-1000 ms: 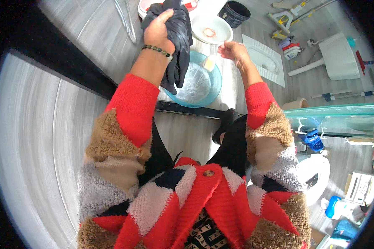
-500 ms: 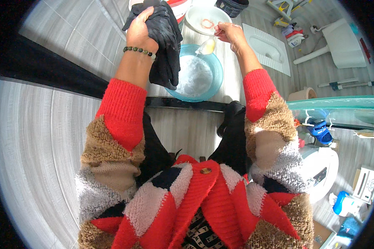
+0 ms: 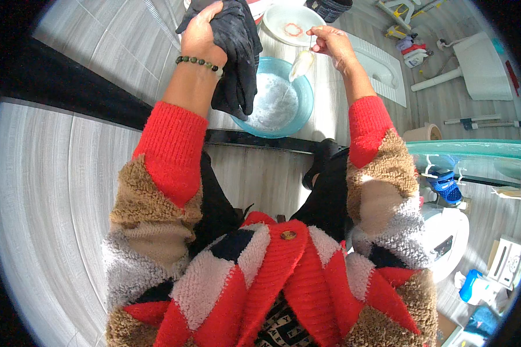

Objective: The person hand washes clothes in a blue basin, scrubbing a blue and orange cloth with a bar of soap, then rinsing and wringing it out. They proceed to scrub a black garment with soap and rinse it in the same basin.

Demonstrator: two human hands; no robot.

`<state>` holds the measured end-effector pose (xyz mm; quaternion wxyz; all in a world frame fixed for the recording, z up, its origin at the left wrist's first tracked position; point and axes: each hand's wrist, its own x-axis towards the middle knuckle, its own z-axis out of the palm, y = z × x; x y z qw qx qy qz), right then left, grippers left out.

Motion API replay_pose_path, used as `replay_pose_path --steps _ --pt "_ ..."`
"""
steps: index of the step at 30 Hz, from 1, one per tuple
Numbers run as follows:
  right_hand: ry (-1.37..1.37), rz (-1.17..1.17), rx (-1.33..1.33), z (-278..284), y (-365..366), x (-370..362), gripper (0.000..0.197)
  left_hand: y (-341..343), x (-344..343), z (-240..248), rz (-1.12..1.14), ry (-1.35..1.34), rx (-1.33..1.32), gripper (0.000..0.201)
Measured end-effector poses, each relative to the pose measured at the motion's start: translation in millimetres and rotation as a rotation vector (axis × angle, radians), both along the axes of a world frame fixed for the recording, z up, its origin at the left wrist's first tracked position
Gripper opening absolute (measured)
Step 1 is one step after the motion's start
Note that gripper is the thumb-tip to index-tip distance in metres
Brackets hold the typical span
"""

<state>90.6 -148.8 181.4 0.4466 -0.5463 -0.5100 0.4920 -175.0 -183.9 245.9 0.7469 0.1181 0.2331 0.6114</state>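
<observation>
My left hand [image 3: 201, 45], with a beaded bracelet on its wrist, grips a bunched dark garment [image 3: 237, 61]. The wet-looking cloth hangs down over the left side of a blue basin [image 3: 307, 114]. Inside the basin is foamy, cloudy water [image 3: 272, 104]. With pinched fingers, my right hand [image 3: 331, 46] holds a thin string. From it dangles a small pale-yellow soap bag [image 3: 301, 65] above the basin's far right rim, apart from the water. What is inside the bag cannot be made out clearly.
Beyond the basin stand a white basin [image 3: 275, 29] with a pinkish ring at its bottom and a dark bucket [image 3: 330, 8]. A squat toilet [image 3: 379, 72] lies to the right. A dark raised sill [image 3: 260, 140] crosses the floor in front of my feet. A glass panel [image 3: 474, 148] juts in at right.
The soap bag has swung and now hangs longer and narrower, slightly to the right. My right hand has shifted a little right. My left hand still holds the garment.
</observation>
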Motion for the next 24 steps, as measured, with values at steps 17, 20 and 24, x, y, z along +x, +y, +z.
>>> replay_pose_path --steps 17,20,24 --pt "0.015 0.037 0.03 -11 3 -3 0.015 -5 -1 4 0.011 0.016 -0.018 0.027" --pt "-0.004 0.036 0.011 -12 3 -4 0.014 -6 -1 4 0.01 0.045 -0.037 0.026" --pt "-0.08 0.06 0.024 -15 1 -6 0.012 -7 1 6 0.031 0.037 -0.022 0.026"
